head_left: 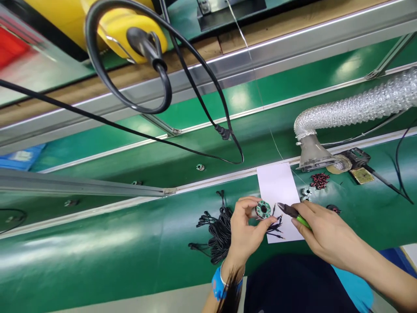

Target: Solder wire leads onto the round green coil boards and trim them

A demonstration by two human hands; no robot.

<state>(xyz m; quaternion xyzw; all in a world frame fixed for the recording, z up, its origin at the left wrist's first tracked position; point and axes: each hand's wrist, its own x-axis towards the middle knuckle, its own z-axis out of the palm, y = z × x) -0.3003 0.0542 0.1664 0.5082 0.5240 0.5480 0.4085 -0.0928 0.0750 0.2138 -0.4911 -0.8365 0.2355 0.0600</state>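
Note:
Between the thumb and fingers of my left hand (247, 228) is a small round motor stator (263, 209) with a green circuit face turned up toward me. My right hand (321, 230) is wrapped round green-handled cutting pliers (295, 214); their dark jaws point left, a short way from the stator. Below both hands lies a white sheet of paper (280, 182). Short black wires with bare or coloured ends (276, 229) rest on it beside my left thumb. A bundle of black cables (220, 232) lies left of my left hand.
At the right stand a soldering iron in its holder (356, 158), a silver fume hose (355, 108) with a clear hood, red-and-black small parts (319, 180) and more stators (306, 191). Black cords (195, 87) hang from the shelf above. Another stator (200, 167) sits beyond the rail.

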